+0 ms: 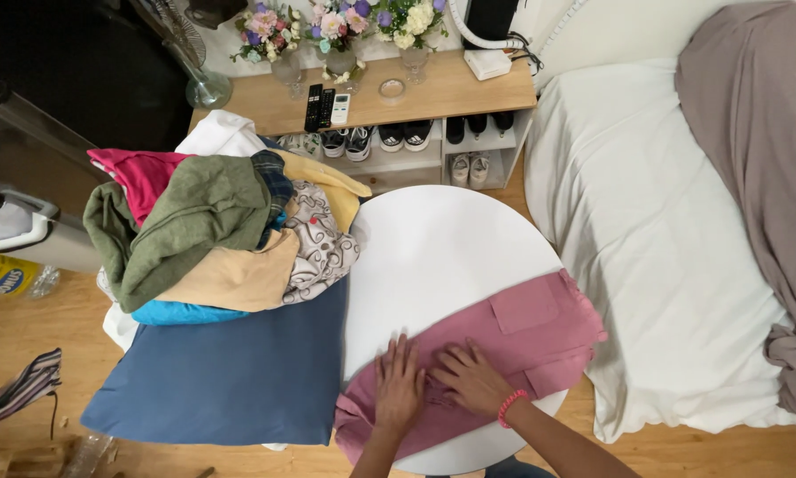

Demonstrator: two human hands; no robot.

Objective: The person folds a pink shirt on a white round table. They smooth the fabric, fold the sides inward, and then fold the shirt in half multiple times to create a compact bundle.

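A folded pink garment [513, 341] with a patch pocket lies across the near side of a round white table [433, 248]. My left hand [399, 387] rests flat on the garment's near left part, fingers spread. Beside it my right hand [471, 379] presses flat on the same cloth, with a pink beaded bracelet at the wrist. Neither hand grips anything.
A heap of mixed clothes [212, 235] sits on a blue cushion [230, 372] left of the table. A bed with a white sheet [664, 230] and a grey blanket [761, 159] fills the right. A wooden shelf [416, 97] holds flowers, remotes and shoes.
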